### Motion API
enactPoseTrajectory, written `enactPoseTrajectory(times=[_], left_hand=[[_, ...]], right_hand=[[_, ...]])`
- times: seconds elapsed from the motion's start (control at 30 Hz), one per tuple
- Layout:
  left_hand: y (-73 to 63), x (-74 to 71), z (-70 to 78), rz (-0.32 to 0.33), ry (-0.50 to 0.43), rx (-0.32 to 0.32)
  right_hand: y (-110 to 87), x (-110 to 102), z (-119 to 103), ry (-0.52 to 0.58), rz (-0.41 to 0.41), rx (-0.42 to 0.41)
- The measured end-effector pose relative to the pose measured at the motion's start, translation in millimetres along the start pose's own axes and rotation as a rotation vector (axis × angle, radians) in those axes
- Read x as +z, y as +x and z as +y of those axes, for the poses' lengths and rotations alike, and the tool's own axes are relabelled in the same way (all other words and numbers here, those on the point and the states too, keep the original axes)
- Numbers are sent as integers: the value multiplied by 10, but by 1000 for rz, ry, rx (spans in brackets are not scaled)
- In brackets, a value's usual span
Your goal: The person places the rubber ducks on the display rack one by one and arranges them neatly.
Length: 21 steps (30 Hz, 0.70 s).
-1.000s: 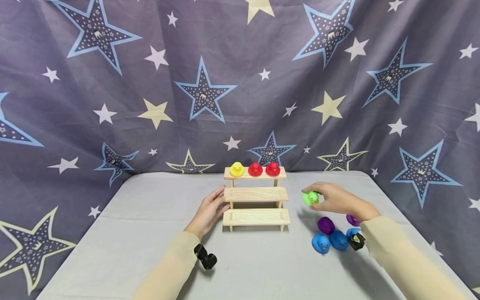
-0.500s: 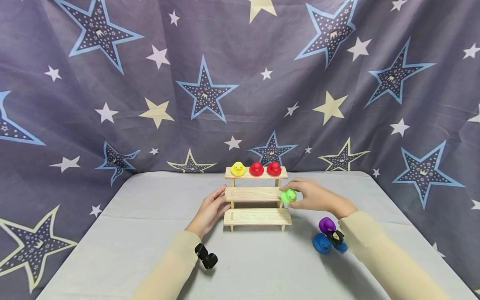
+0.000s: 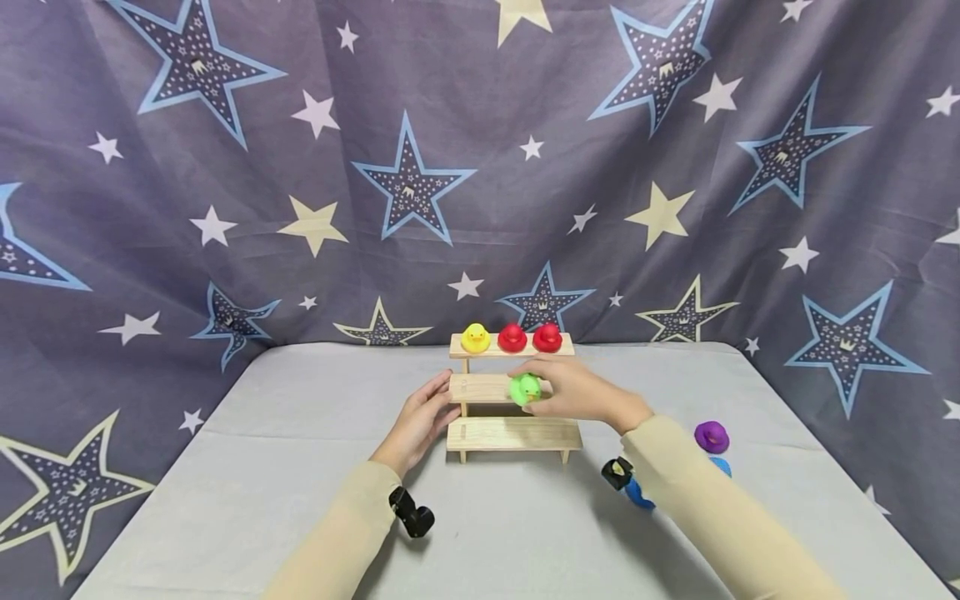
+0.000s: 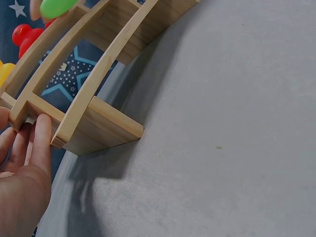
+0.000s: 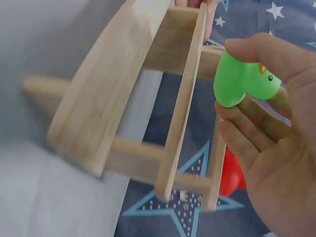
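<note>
A three-tier wooden display stand [image 3: 513, 433] stands mid-table. My left hand [image 3: 417, 421] grips the left end of its middle tier, thumb and fingers at the wood in the left wrist view. Over the right half of that tier, my right hand [image 3: 573, 392] holds a light green rubber duck [image 3: 525, 389] between thumb and fingers. The right wrist view shows the green duck [image 5: 242, 79] on its side, pinched close to the stand. On the top tier sit a yellow duck [image 3: 476, 338] and two red ducks, one in the middle [image 3: 512, 338] and one at right [image 3: 547, 338].
Right of the stand, a purple duck [image 3: 712, 437] lies on the grey-covered table [image 3: 225, 500]. Blue ducks [image 3: 639, 495] are partly hidden by the right sleeve [image 3: 720, 508]. A star-patterned cloth [image 3: 360, 275] hangs behind the table. Each wrist wears a small black camera.
My right hand has carried the green duck leftward, from beside the stand to over its middle tier. The right sleeve now covers more of the loose ducks. My left hand stays at the stand.
</note>
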<state>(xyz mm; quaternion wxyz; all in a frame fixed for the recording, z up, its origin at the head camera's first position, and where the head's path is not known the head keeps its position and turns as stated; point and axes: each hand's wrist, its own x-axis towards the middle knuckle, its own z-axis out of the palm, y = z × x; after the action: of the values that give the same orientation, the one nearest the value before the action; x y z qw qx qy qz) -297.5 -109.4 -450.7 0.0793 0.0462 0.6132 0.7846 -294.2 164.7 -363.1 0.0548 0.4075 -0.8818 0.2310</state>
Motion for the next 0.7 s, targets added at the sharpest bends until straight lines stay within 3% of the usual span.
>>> enactPoseTrajectory(times=[0.37, 0.7], left_hand=[[2, -12, -7, -18, -10, 10], [4, -12, -6, -28, -6, 11]], right_hand=[[278, 237, -96, 96, 5, 22], [408, 385, -136, 168, 48, 44]])
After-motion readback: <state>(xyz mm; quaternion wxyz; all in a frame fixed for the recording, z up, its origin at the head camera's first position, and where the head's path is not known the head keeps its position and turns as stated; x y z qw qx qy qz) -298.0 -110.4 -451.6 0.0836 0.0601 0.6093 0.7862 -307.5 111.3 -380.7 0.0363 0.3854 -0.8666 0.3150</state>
